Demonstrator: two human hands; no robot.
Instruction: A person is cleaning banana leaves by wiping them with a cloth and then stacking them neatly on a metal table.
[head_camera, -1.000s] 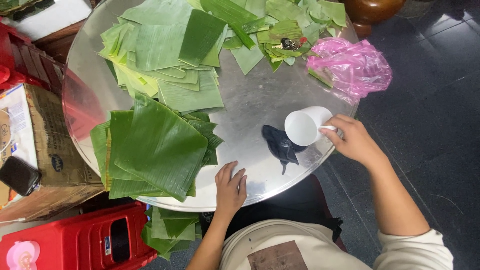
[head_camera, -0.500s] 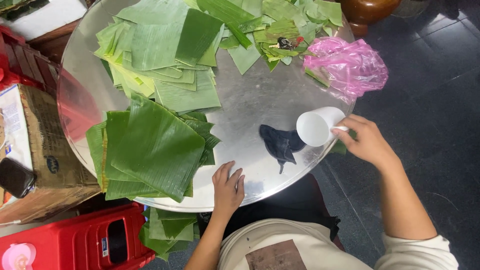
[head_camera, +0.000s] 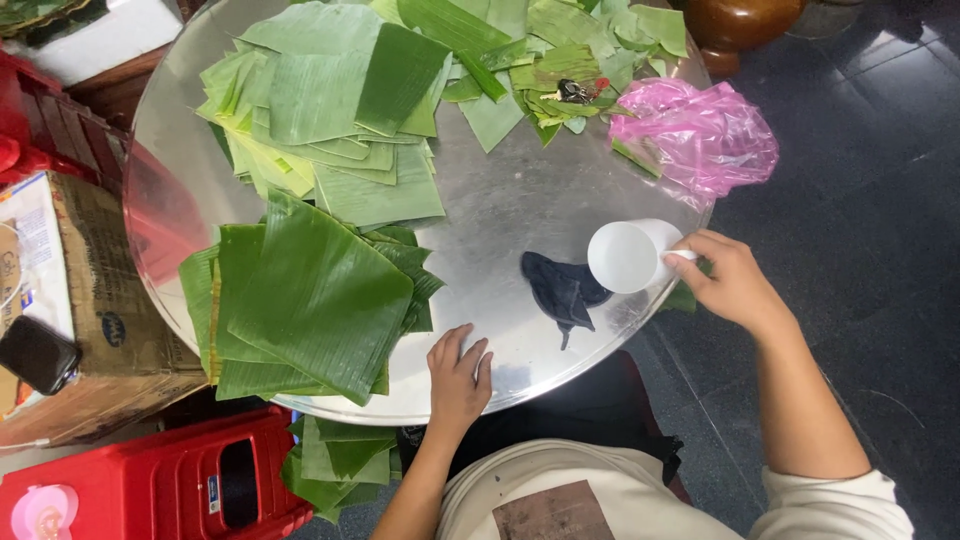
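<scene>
My right hand (head_camera: 728, 280) grips the handle of a white cup (head_camera: 628, 255) at the right edge of a round metal tray table (head_camera: 500, 200). The cup is tipped, with its mouth facing up at the camera. Just left of the cup a dark cloth (head_camera: 562, 290) lies on the metal. My left hand (head_camera: 458, 378) rests flat on the near rim, fingers spread, holding nothing. A stack of cut green banana leaves (head_camera: 310, 300) lies just left of that hand.
More banana leaf pieces (head_camera: 330, 110) cover the far half of the tray. A pink plastic bag (head_camera: 700, 135) sits at the right rim. A cardboard box (head_camera: 90, 300) with a dark phone (head_camera: 38, 352) stands left, a red plastic stool (head_camera: 170, 485) below it. Dark tiled floor lies right.
My right hand has carried the white cup a little to the right, off the dark cloth. My left hand stays on the near rim.
</scene>
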